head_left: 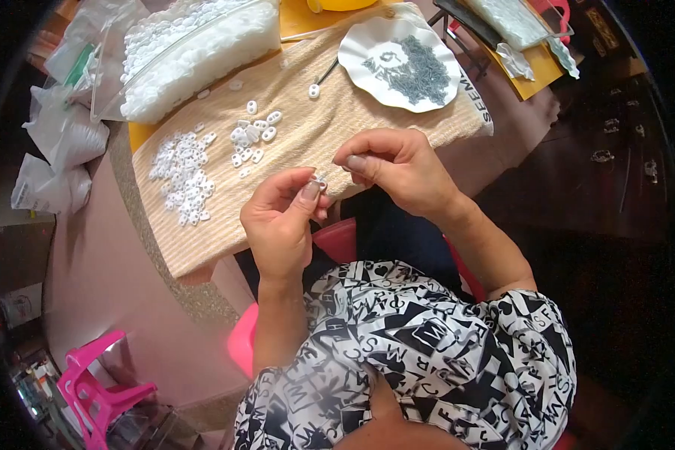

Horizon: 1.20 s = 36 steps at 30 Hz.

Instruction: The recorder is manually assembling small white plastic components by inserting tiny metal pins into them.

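Note:
My left hand (277, 225) is closed in a pinch on a small white plastic piece (319, 181) at its fingertips, above the cloth's near edge. Just to the right, my right hand (409, 169) has thumb and forefinger pressed together; whatever it may hold is too small to name. Beyond the left hand, on the striped tan cloth (300, 124), lie a small group of white oval two-holed pieces (253, 135) and a larger heap of similar pieces (181, 176). A white scalloped plate (360, 56) carries many tiny dark grey parts (427, 71).
One white piece (313, 91) lies beside a thin dark rod (327, 72) near the plate. A clear bin (202, 67) full of white pieces stands at the far left, with plastic bags (67, 135) beside it. A pink stool (97, 397) is at lower left.

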### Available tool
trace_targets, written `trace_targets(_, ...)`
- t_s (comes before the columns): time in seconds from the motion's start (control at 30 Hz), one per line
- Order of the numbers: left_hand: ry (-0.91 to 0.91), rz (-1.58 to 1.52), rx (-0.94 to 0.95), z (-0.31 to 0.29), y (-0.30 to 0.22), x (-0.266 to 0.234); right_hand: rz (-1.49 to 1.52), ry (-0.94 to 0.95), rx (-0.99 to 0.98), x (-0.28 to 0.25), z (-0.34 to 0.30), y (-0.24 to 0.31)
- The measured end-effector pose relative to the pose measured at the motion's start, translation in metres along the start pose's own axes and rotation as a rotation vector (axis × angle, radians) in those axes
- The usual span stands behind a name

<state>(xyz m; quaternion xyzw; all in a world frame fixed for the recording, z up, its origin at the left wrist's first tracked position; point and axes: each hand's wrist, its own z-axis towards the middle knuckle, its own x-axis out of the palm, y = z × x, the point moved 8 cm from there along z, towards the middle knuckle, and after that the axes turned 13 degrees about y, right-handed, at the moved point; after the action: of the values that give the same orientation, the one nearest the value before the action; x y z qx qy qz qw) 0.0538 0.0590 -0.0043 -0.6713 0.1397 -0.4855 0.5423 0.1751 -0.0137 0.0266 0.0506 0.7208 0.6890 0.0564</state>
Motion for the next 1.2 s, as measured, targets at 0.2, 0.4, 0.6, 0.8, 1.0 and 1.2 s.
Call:
trace_targets(0.2, -0.008, -0.022, 0.001, 0.000, -0.009, 0.003, 0.409, 0.007, 0.043, 0.005, 0.004, -0.012)
trace_targets(0.4, 0.007, 0.015, -0.018, -0.004, -0.009, 0.009, 0.558, 0.036, 0.020, 0.008, 0.003, -0.013)
trace_targets(0.6, -0.007, 0.024, -0.016, -0.005, -0.009, 0.009, 0.458, -0.037, 0.072, 0.007, 0.000, -0.012)
trace_targets(0.8, -0.020, 0.051, -0.009, -0.006, -0.009, 0.010, 0.420, -0.069, 0.089, 0.006, -0.002, -0.009)
trace_targets(1.0, -0.028, 0.088, -0.011, -0.006, -0.010, 0.010, 0.389, -0.084, 0.084, 0.007, -0.003, -0.007)
trace_targets(1.2, -0.031, 0.097, -0.003, -0.006, -0.011, 0.011, 0.319, -0.105, 0.047, 0.007, -0.005, -0.002)
